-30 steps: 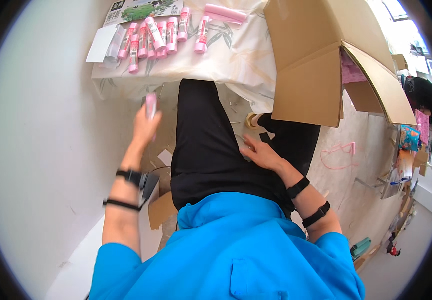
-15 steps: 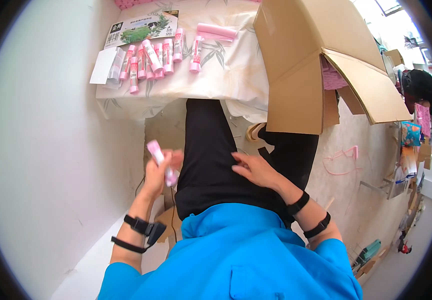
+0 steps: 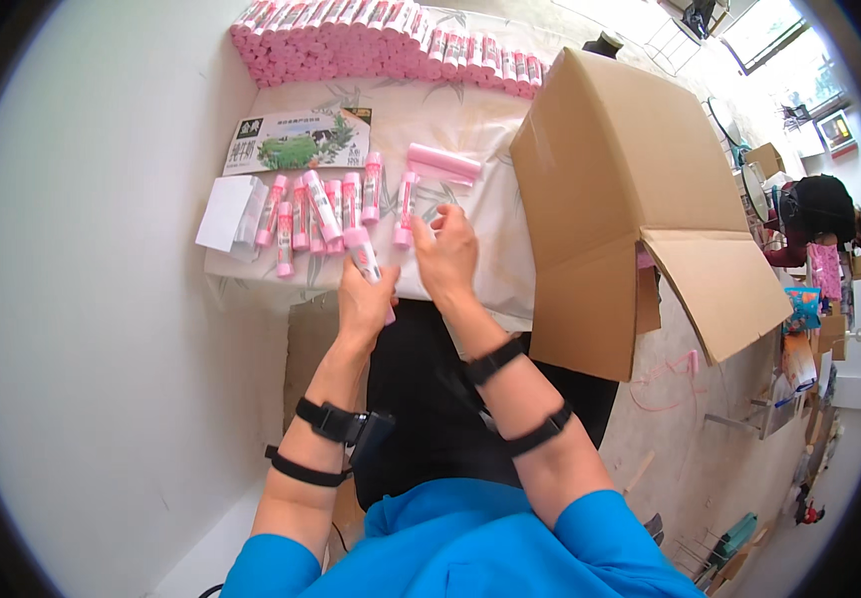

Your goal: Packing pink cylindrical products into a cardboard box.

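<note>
A: Pink plastic, item one: a capped tube [image 3: 366, 267], gripped in the left hand [image 3: 366, 299] at the near edge of the bench [image 3: 251, 274]. Fingers closed round its lower part, cap end pointing away toward the loose row.

B: And the right hand [image 3: 445, 254]?

A: Just beside the left, fingers curled over the cloth. Whether it pinches anything I cannot tell; nothing shows between the fingertips. The two hands sit close together, not touching.

B: Item two?

A: A loose row of pink tubes [image 3: 321, 209], lying side by side, touching or nearly so, just past the hands. A white card [image 3: 223, 212] lies at its left end.

B: Handling note for the held tube?

A: My judgement: lay it parallel to its neighbours, cap the same way, and set it down rather than drop it, since round tubes likely roll and would nudge the row askew. The right hand is well placed to steady the nearest ones.

B: Further out?

A: A flat printed box with a green picture [image 3: 301, 142], a folded pink bag [image 3: 442, 162], then a packed bank of pink tubes [image 3: 381, 45] along the far edge.

B: To the right?

A: An open cardboard carton [image 3: 620, 189], one flap hanging down. Keep the elbow clear of it.
</note>
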The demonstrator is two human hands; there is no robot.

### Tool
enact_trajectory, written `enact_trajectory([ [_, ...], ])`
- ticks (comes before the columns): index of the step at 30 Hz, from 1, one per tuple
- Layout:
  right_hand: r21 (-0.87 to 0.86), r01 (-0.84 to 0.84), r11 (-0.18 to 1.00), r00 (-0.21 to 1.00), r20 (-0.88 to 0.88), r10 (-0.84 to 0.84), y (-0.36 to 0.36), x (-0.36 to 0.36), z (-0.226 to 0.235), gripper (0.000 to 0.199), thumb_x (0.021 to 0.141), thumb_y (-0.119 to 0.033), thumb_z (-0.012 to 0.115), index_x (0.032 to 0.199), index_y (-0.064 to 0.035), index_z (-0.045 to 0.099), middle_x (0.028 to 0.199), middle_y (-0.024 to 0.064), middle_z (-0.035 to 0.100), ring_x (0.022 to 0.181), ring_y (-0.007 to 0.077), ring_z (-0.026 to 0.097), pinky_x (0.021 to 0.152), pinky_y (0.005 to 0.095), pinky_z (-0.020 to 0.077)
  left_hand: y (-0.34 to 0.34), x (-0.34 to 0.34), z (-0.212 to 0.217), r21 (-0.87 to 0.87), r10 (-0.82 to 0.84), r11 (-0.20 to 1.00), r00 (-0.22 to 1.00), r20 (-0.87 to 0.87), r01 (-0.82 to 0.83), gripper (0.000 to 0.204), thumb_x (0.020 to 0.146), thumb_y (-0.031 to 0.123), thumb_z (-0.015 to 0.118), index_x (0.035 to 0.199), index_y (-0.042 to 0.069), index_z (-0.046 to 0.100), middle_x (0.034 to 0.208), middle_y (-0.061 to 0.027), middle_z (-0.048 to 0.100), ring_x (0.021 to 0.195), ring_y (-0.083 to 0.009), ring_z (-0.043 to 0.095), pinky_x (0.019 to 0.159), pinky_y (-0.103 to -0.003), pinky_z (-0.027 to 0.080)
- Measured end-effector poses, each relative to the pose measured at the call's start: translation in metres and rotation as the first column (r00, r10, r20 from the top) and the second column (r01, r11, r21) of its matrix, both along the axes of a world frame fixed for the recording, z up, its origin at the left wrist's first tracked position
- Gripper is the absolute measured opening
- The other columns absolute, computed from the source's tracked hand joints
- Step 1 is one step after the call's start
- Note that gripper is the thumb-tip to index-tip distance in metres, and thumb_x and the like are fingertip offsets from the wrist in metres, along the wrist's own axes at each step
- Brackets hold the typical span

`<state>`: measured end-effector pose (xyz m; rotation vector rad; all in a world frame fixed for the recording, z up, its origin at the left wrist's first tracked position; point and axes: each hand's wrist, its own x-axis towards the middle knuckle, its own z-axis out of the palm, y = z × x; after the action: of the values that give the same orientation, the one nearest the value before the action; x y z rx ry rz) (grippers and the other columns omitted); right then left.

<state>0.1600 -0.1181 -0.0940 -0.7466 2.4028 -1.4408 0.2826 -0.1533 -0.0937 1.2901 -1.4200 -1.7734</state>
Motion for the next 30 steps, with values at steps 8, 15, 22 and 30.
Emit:
enact_trajectory([
  [8, 0.3, -0.021, 0.954, 1.0, -0.003, 0.023, -0.016, -0.023, -0.042, 0.058, 0.071, -0.016, 0.078, 0.119, 0.0059, 0.055, 0.103, 0.0204, 0.064, 0.093, 0.0311, 0.064, 0.085, 0.0368, 0.05, -0.034, -0.025, -0.022, -0.505, -0.101, 0.828, 0.952, 0.289, 0.241, 0.062, 0.077, 0.01, 0.065, 0.133, -0.007, 0.043, 0.118, -0.0298, 0.053, 0.111, -0.0426, 0.053, 0.096, -0.047, 0.042],
  [15, -0.207, -0.228, 0.951, 0.746, 0.591, 0.307, 0.126, 0.039, 0.061, 0.037, 0.086, -0.005, 0.069, 0.121, 0.0047, 0.06, 0.107, 0.0074, 0.061, 0.095, 0.0131, 0.06, 0.085, 0.0281, 0.0495, -0.032, -0.005, 0.011, -0.722, 0.003, 0.663, 0.965, 0.264, 0.196, 0.035, 0.089, 0.007, 0.059, 0.121, -0.004, 0.059, 0.119, -0.0204, 0.061, 0.112, -0.0343, 0.058, 0.099, -0.04, 0.045],
  [22, -0.509, -0.552, 0.661, 0.149, 0.72, 0.678, 0.138, 0.069, 0.146, 0.042, 0.082, 0.002, 0.072, 0.121, 0.0071, 0.059, 0.116, 0.0147, 0.059, 0.106, 0.0174, 0.058, 0.092, 0.0288, 0.0463, 0.076, 0.136, -0.03, -0.255, -0.217, 0.923, 0.938, 0.27, 0.287, 0.017, 0.091, 0.001, 0.055, 0.105, 0.0, 0.064, 0.094, -0.0136, 0.066, 0.08, -0.0228, 0.066, 0.074, -0.032, 0.052],
  [30, 0.047, -0.925, 0.377, 0.379, 0.172, 0.909, 0.123, 0.103, 0.136, 0.043, 0.073, 0.002, 0.071, 0.115, 0.0073, 0.062, 0.11, 0.016, 0.059, 0.098, 0.023, 0.058, 0.088, 0.0353, 0.0458, 0.151, 0.234, -0.013, -0.263, 0.366, 0.921, 0.872, 0.326, -0.288, 0.022, 0.099, 0.006, 0.048, 0.114, -0.001, 0.062, 0.103, -0.0082, 0.066, 0.086, -0.0141, 0.066, 0.077, -0.029, 0.053],
])
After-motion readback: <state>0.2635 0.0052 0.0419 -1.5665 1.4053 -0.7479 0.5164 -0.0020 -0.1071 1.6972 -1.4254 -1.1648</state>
